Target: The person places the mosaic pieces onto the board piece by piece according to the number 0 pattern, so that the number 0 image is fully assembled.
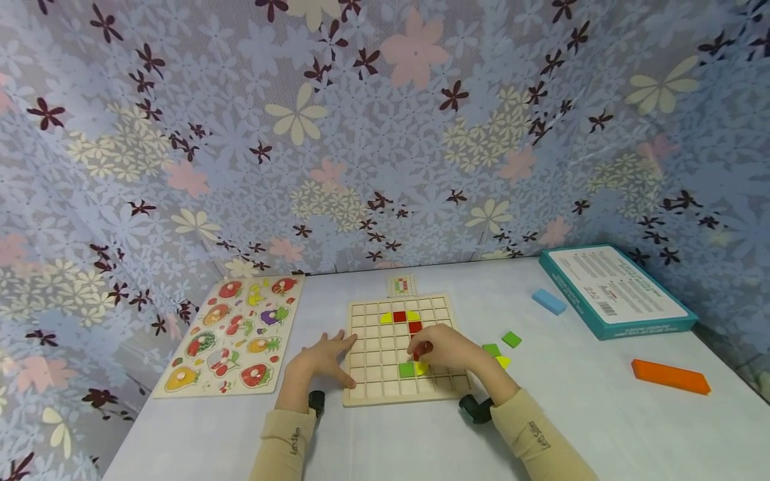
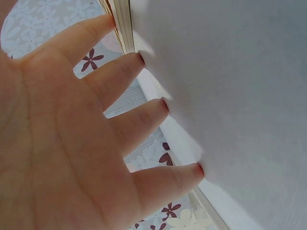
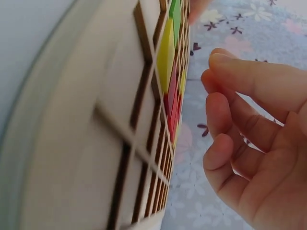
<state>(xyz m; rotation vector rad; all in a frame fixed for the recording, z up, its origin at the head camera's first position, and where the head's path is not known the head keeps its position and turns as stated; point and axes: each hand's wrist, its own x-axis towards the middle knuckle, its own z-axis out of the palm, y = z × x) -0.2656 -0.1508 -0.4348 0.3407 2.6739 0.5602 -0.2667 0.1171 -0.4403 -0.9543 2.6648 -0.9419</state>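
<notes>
A wooden grid board [image 1: 379, 374] lies on the white table [image 1: 571, 414]. It holds red tiles [image 1: 400, 316], yellow tiles [image 1: 386, 318] and a green tile [image 1: 406, 369]; these colours also show in the board [image 3: 120, 124] in the right wrist view. My left hand [image 1: 321, 361] rests flat, fingers spread, at the board's left edge, its fingertips [image 2: 163, 103] pressing the table. My right hand [image 1: 445, 349] hovers over the board's right part with fingers [image 3: 216, 103] loosely curled. A red tile [image 1: 422, 349] sits at its fingertips. In the right wrist view those fingers hold nothing.
A fruit peg puzzle [image 1: 234, 334] lies at the left. A small pattern card [image 1: 402, 285] sits behind the board. Loose green tiles [image 1: 511, 339] and a yellow tile [image 1: 502, 361] lie to its right, then a blue block [image 1: 549, 301], an orange block [image 1: 670, 376] and a teal box [image 1: 613, 290]. Floral cloth walls surround the table.
</notes>
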